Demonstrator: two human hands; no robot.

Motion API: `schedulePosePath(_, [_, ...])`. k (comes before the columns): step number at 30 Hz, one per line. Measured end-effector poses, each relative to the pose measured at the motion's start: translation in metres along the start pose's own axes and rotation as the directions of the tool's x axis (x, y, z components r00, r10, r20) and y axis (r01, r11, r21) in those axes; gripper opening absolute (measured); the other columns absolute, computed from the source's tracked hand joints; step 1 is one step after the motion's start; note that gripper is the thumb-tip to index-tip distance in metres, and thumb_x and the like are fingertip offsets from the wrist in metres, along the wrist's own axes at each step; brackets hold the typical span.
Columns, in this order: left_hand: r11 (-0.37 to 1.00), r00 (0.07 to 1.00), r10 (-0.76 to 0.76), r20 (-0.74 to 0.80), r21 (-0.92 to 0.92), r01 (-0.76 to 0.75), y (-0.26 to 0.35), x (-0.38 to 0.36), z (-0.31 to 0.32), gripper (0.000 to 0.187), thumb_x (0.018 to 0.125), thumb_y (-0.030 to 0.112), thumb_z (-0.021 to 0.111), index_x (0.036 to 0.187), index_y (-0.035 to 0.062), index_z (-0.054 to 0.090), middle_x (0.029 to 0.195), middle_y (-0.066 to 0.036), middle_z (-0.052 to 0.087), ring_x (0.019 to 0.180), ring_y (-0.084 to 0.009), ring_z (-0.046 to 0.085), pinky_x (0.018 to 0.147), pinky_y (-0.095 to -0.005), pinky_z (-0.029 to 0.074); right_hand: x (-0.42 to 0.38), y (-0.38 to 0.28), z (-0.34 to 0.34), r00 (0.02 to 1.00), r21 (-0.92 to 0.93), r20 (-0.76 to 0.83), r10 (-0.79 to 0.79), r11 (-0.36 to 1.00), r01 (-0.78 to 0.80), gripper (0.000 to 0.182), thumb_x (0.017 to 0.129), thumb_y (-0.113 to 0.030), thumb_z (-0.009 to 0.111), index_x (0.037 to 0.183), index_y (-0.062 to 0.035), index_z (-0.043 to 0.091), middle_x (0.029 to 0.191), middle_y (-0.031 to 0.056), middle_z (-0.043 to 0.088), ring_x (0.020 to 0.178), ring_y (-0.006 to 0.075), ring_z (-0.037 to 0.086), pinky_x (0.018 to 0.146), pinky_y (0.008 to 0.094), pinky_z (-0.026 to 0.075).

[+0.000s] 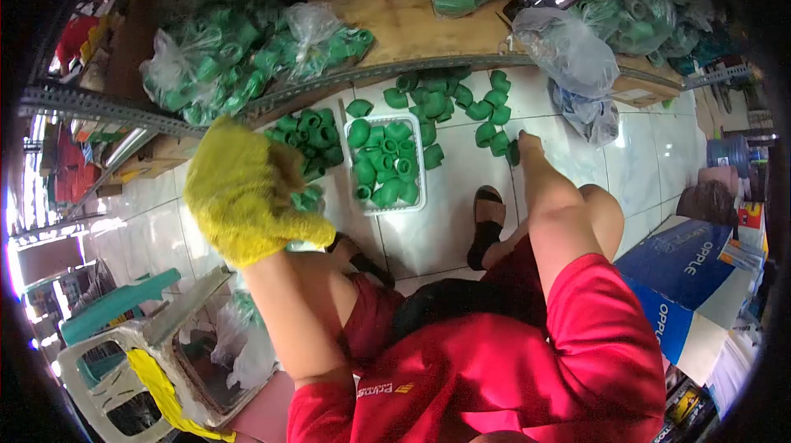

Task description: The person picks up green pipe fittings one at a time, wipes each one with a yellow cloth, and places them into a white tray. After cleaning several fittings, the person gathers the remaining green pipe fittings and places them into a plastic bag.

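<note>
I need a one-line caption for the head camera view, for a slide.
Seated person: yellow-gloved left hand raised beside white basket of green pipe fittings; bare right hand reaches loose fittings on tiled floor.

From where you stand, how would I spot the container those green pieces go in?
Look at the white tiled floor below the wooden shelf. Among loose green fittings sits a white basket, left of the bare right hand; it alone has walls.

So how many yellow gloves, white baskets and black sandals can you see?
yellow glove: 1
white basket: 1
black sandals: 2
total: 4
</note>
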State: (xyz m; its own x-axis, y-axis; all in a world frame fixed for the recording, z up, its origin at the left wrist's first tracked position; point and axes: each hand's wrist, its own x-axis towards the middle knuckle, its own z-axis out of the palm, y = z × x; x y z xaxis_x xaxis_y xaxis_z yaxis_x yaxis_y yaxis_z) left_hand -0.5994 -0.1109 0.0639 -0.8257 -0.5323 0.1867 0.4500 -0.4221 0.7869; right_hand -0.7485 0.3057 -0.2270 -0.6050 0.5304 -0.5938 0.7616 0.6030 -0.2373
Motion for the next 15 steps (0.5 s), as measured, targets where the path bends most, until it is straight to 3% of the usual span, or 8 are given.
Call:
schedulePosePath(2, [1.000, 1.000, -0.009, 0.028, 0.006, 0.009, 0.001, 0.018, -0.008, 0.038, 0.075, 0.035, 0.052, 0.102, 0.0077, 0.050, 0.097, -0.010, 0.055, 0.088, -0.0263, 0.054, 0.075, -0.0365, 0.043, 0.032, 0.011, 0.026, 0.997, 0.055, 0.024, 0.077, 0.995, -0.078, 0.055, 0.083, -0.048, 0.036, 0.121, -0.0082, 0.045, 0.124, 0.0184, 0.042, 0.113, 0.0310, 0.041, 0.095, 0.0455, 0.027])
schedulePosePath(5, [1.000, 0.998, -0.016, 0.063, 0.015, 0.015, 0.010, 0.020, -0.021, 0.037, 0.075, 0.034, 0.052, 0.100, 0.0080, 0.050, 0.095, -0.009, 0.055, 0.086, -0.0262, 0.054, 0.074, -0.0362, 0.043, 0.040, 0.009, 0.052, 0.984, 0.246, -0.081, 0.157, 0.960, -0.133, 0.062, 0.084, -0.054, 0.029, 0.124, -0.0092, 0.041, 0.126, 0.0154, 0.041, 0.117, 0.0329, 0.033, 0.096, 0.0483, 0.023])
schedulePosePath(6, [1.000, 0.997, -0.018, 0.072, 0.021, 0.017, 0.009, 0.016, -0.019, 0.036, 0.075, 0.034, 0.052, 0.099, 0.0081, 0.050, 0.094, -0.009, 0.055, 0.086, -0.0261, 0.054, 0.074, -0.0361, 0.043, 0.031, 0.005, 0.053, 0.987, 0.226, -0.073, 0.143, 0.966, -0.123, 0.064, 0.084, -0.056, 0.028, 0.127, -0.0103, 0.038, 0.127, 0.0121, 0.040, 0.120, 0.0321, 0.027, 0.095, 0.0506, 0.021])
schedulePosePath(10, [0.999, 0.994, -0.033, 0.106, 0.045, 0.029, 0.007, 0.022, -0.021, 0.034, 0.074, 0.034, 0.053, 0.097, 0.0086, 0.050, 0.092, -0.009, 0.055, 0.084, -0.0259, 0.054, 0.072, -0.0357, 0.042, -0.003, -0.022, 0.061, 0.998, -0.028, -0.041, 0.045, 0.999, -0.046, 0.067, 0.081, -0.061, 0.027, 0.125, -0.0113, 0.042, 0.125, 0.0107, 0.043, 0.117, 0.0270, 0.031, 0.092, 0.0475, 0.024])
schedulePosePath(11, [0.998, 0.993, -0.040, 0.112, 0.048, 0.035, 0.005, 0.024, -0.021, 0.033, 0.074, 0.033, 0.053, 0.096, 0.0087, 0.050, 0.092, -0.009, 0.055, 0.083, -0.0259, 0.054, 0.071, -0.0356, 0.042, -0.009, -0.026, 0.075, 0.998, 0.009, -0.060, 0.010, 1.000, -0.010, 0.066, 0.082, -0.061, 0.027, 0.123, -0.0113, 0.044, 0.123, 0.0104, 0.044, 0.114, 0.0271, 0.033, 0.090, 0.0461, 0.026])
schedulePosePath(12, [0.998, 0.992, -0.049, 0.116, 0.050, 0.044, 0.001, 0.022, -0.016, 0.033, 0.074, 0.033, 0.053, 0.095, 0.0088, 0.050, 0.091, -0.009, 0.055, 0.083, -0.0258, 0.054, 0.071, -0.0355, 0.042, -0.014, -0.037, 0.086, 0.996, -0.024, -0.036, 0.081, 0.996, -0.082, 0.062, 0.083, -0.058, 0.028, 0.122, -0.0140, 0.045, 0.123, 0.0096, 0.043, 0.114, 0.0281, 0.033, 0.090, 0.0460, 0.025])
schedulePosePath(14, [0.997, 0.990, -0.056, 0.128, 0.058, 0.049, -0.001, 0.022, -0.015, 0.032, 0.073, 0.033, 0.053, 0.094, 0.0090, 0.050, 0.090, -0.009, 0.055, 0.082, -0.0257, 0.054, 0.070, -0.0353, 0.042, -0.046, -0.061, 0.091, 0.995, -0.088, 0.033, -0.091, 0.992, 0.094, 0.059, 0.082, -0.055, 0.036, 0.126, -0.0164, 0.038, 0.122, 0.0151, 0.041, 0.113, 0.0311, 0.037, 0.089, 0.0455, 0.032])
schedulePosePath(15, [0.997, 0.989, -0.057, 0.134, 0.065, 0.049, -0.003, 0.023, -0.014, 0.031, 0.073, 0.033, 0.053, 0.093, 0.0091, 0.051, 0.090, -0.009, 0.055, 0.082, -0.0257, 0.054, 0.070, -0.0352, 0.042, -0.048, -0.067, 0.101, 0.995, -0.087, 0.035, -0.091, 0.992, 0.094, 0.059, 0.082, -0.055, 0.036, 0.126, -0.0164, 0.038, 0.122, 0.0151, 0.041, 0.113, 0.0311, 0.037, 0.089, 0.0455, 0.032])
